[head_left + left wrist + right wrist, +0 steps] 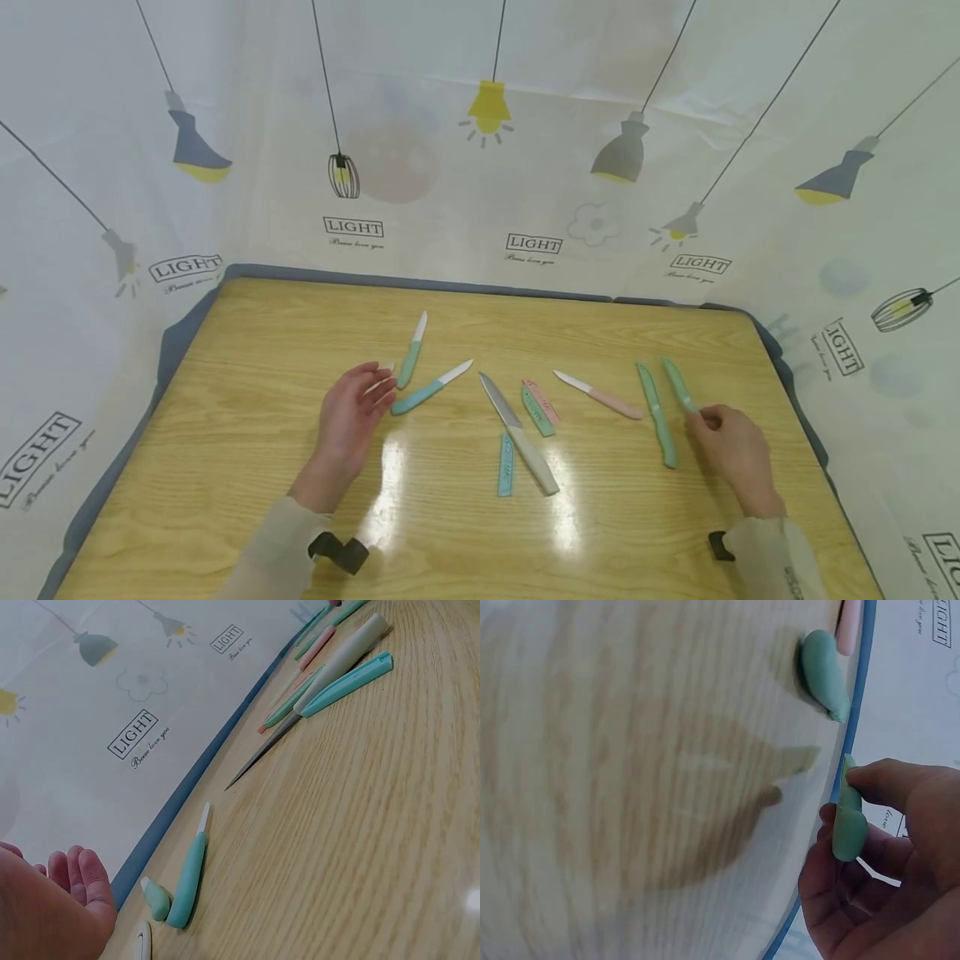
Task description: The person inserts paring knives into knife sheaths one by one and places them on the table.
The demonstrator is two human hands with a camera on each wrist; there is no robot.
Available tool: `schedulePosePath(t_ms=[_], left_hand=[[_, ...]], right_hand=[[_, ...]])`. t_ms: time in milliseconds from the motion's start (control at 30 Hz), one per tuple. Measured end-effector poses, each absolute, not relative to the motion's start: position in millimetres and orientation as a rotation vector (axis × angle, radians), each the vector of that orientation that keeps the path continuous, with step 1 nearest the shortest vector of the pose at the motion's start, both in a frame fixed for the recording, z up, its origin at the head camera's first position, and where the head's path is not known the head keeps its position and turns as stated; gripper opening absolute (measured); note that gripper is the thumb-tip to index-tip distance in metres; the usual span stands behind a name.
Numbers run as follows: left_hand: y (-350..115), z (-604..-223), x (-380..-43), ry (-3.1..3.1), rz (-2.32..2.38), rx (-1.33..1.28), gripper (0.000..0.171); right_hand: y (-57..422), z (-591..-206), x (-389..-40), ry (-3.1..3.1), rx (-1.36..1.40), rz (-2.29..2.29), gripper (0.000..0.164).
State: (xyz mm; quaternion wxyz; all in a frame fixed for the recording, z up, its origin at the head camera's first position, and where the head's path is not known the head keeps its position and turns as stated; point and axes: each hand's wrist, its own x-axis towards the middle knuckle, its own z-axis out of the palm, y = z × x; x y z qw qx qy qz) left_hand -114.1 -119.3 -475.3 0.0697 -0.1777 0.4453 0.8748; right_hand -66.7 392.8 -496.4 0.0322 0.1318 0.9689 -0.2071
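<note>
My right hand (735,454) pinches a green paring knife (678,383) between thumb and fingers; its blade appears covered by a green sheath. In the right wrist view the green handle (850,836) sits between the fingertips, above the table. Just left of it lies another green sheathed knife (657,417). My left hand (351,417) hovers palm inward at the left, fingers loosely bent, with nothing visible in it. Near its fingertips lie a bare light-blue knife (427,393) and a bare green knife (410,360). A whitish item (144,943) is partly hidden beside the left hand.
Mid-table lies a large knife (519,433) with a cream handle and bare blade. Around it are a blue sheath (506,465), a green sheath (537,411) and a pink sheath (546,402). A pink knife (611,402) points left. Printed cloth walls (450,250) enclose the wooden table (247,375).
</note>
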Motion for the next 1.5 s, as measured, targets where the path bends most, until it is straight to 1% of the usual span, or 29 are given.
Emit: schedulePosePath(t_ms=[167,367,600,767,833,933,1200,1367,1500], left_hand=[[-123,-475,-114,1.338,2.638,-0.553,0.017],[-126,-472,-113,1.368,2.624,-0.567,0.020],[-122,-476,-109,1.484,2.572,-0.525,0.019],[-106,-479,-105,1.614,2.492,-0.417,0.026],[-98,-481,-104,1.699,2.437,-0.364,0.031],[-86,-484,-103,1.876,2.285,-0.275,0.033],[-46,-493,-92,2.362,1.645,0.203,0.035],[-23,-499,-86,2.480,1.261,0.424,0.050],[-11,-504,-81,2.613,0.954,0.549,0.068]], right_hand=[[393,-495,-67,2.973,0.366,-0.576,0.053],[396,-502,-68,2.964,0.369,-0.525,0.050],[397,-502,-68,2.930,0.365,-0.500,0.054],[394,-499,-67,2.930,0.365,-0.508,0.054],[394,-498,-67,2.935,0.357,-0.511,0.056],[394,-499,-66,2.952,0.345,-0.526,0.058],[393,-496,-65,2.982,0.359,-0.570,0.059],[385,-488,-64,2.988,0.376,-0.561,0.057],[378,-483,-63,2.994,0.371,-0.569,0.056]])
